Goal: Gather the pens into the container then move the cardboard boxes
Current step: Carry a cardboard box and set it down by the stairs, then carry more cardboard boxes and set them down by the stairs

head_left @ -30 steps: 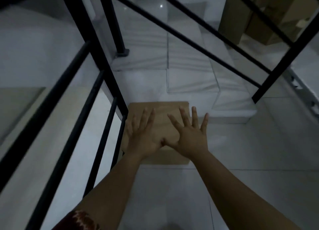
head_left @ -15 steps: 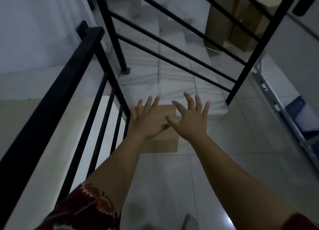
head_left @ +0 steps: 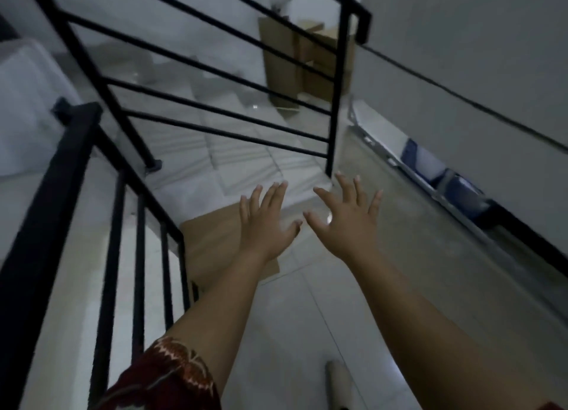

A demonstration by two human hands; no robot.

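A plain brown cardboard box (head_left: 212, 243) lies flat on the tiled floor (head_left: 292, 332) by the railing (head_left: 147, 200), beneath the left hand (head_left: 266, 222) and right hand (head_left: 347, 217), both spread wide, holding nothing.

Both arms are stretched forward and downward, side by side. The left hand (head_left: 266, 222) is held with palm down and fingers straight and spread. The right hand (head_left: 347, 222) is likewise spread flat, its thumb angled toward the left thumb; nothing is gripped.

Two spread hands (head_left: 307, 222) above cardboard box (head_left: 212, 240)
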